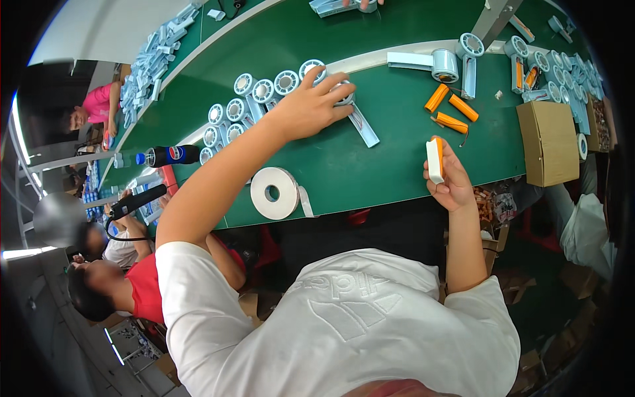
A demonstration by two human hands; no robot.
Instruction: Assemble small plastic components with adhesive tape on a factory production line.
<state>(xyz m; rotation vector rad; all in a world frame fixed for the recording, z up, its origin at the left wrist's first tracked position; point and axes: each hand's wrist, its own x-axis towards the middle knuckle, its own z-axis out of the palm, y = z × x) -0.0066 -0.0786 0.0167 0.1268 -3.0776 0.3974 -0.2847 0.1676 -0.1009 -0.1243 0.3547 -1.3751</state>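
My left hand (312, 104) reaches over the table, fingers curled about the round head of a light-blue handheld fan housing (365, 127). The housing's open handle points toward the near right, with thin wires inside. My right hand (452, 180) is closed on an orange battery with a white strip (434, 161) along one side, held up at the table's near edge. Beyond it lie several loose orange battery cells (452, 123) with thin leads. More fan housings (263, 90) stand in rows left of my left hand.
A roll of white tape (274, 193) lies at the near edge, beside a dark soda bottle (175, 155). At right stand a cardboard box (548, 143) and clustered fan housings (559, 76). Another person's hand (362, 3) works across the table; a person in red (142, 288) sits at left.
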